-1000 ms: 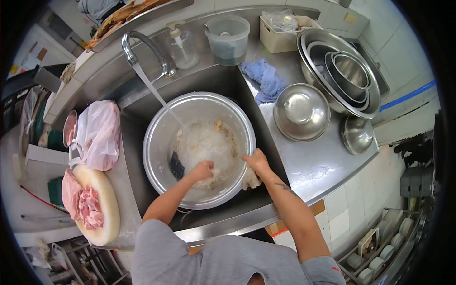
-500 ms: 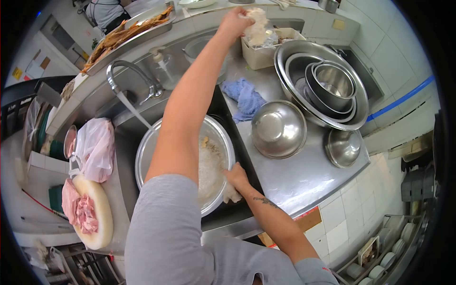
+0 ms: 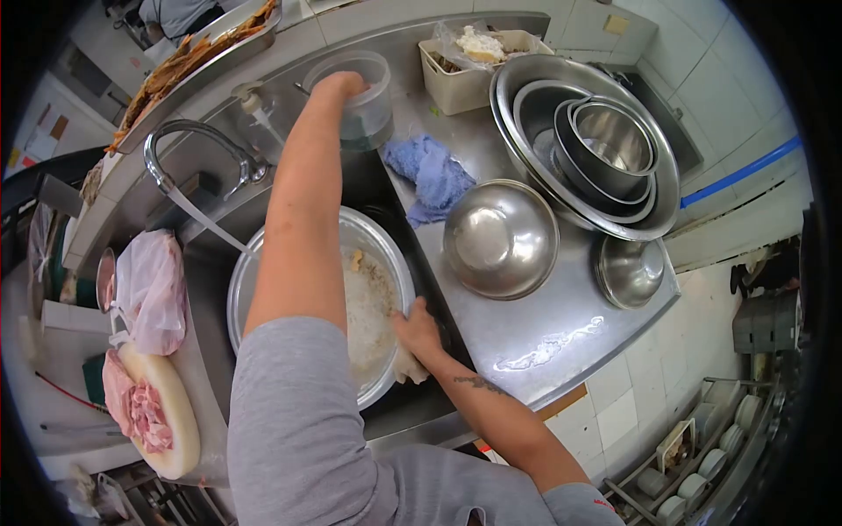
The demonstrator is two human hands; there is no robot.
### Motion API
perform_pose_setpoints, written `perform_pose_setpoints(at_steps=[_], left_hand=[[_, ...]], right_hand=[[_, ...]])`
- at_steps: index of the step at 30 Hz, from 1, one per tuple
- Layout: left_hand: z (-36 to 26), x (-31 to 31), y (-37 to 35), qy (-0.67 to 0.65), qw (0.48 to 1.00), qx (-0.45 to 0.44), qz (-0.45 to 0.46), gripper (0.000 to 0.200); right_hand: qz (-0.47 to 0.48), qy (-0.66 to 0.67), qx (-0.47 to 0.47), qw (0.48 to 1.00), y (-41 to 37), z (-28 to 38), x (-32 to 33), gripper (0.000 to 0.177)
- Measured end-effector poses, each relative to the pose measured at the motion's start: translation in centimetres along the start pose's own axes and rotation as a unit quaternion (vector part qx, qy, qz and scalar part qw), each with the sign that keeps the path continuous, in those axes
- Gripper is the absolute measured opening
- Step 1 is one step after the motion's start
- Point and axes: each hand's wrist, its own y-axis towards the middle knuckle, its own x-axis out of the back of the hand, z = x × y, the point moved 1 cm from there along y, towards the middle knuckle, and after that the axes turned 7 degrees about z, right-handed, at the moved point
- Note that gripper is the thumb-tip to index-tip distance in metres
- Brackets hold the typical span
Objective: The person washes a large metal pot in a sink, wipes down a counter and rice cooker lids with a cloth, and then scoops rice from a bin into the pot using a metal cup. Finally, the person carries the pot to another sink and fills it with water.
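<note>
Pot (image 3: 400, 263) gripped by right hand (image 3: 418, 334); left hand (image 3: 351, 83) inside tub (image 3: 368, 123), fingers hidden.

The left hand (image 3: 346, 85), a second ago down in the metal pot (image 3: 407, 276) on the person's side of the clear tub (image 3: 375, 107), and half a second ago up to the right of that tub with a pale clump (image 3: 481, 44) in its fingers, has now gone into the tub's mouth, its fingertips hidden. The clump has left the hand and now lies in the cream bin (image 3: 458, 90) to the right of the tub, beside the crumpled plastic (image 3: 446, 44) there.
</note>
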Motion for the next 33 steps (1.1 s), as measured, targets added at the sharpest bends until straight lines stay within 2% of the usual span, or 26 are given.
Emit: perform_pose_setpoints(at_steps=[4,7,11,13,15,16,17,19,22,25,31,33], left_hand=[[-0.1,0.2,0.2,0.012,1.0,0.004,0.009,0.045],[1.4,-0.2,3.9,0.081,0.994,-0.065,0.039,0.045],[1.1,0.0,2.9,0.021,1.0,-0.003,-0.002,0.042],[0.0,0.1,0.5,0.019,0.999,0.006,-0.034,0.042],[1.4,0.1,5.3,-0.001,0.999,0.033,-0.033,0.043],[1.2,0.1,5.3,-0.011,0.998,0.047,-0.033,0.044],[1.3,-0.1,5.1,0.004,0.999,0.053,-0.001,0.045],[-1.1,1.1,-1.0,0.036,0.995,0.066,0.061,0.047],[-0.9,0.8,-0.5,0.031,0.995,0.058,0.07,0.048],[-0.2,0.8,0.6,0.03,0.997,0.062,0.031,0.048],[-1.1,1.1,-1.3,-0.012,0.997,0.056,0.053,0.049],[-0.5,0.7,0.6,0.021,0.999,0.006,0.033,0.049]], right_hand=[[0.014,-0.008,-0.001,1.0,0.5,-0.2,-0.1,0.049],[0.018,-0.018,-0.018,1.0,0.0,0.2,0.5,0.057],[-0.018,0.002,-0.004,1.0,0.4,-0.7,-0.1,0.064],[-0.033,0.007,0.009,0.999,0.5,-0.7,0.0,0.063],[-0.027,0.006,0.011,1.0,0.3,-0.4,0.4,0.061],[-0.012,0.006,0.009,1.0,-0.1,0.1,0.8,0.061],[0.002,0.005,0.007,1.0,-0.2,0.4,0.9,0.06],[0.007,-0.016,0.004,1.0,0.1,0.1,0.7,0.059],[0.015,-0.028,-0.008,0.999,0.1,0.3,0.7,0.056],[0.019,-0.031,-0.01,0.999,0.0,0.7,0.9,0.054],[0.022,-0.047,-0.012,0.999,-0.2,1.1,0.9,0.052],[0.021,-0.049,-0.011,0.999,-0.2,1.0,0.9,0.051]])
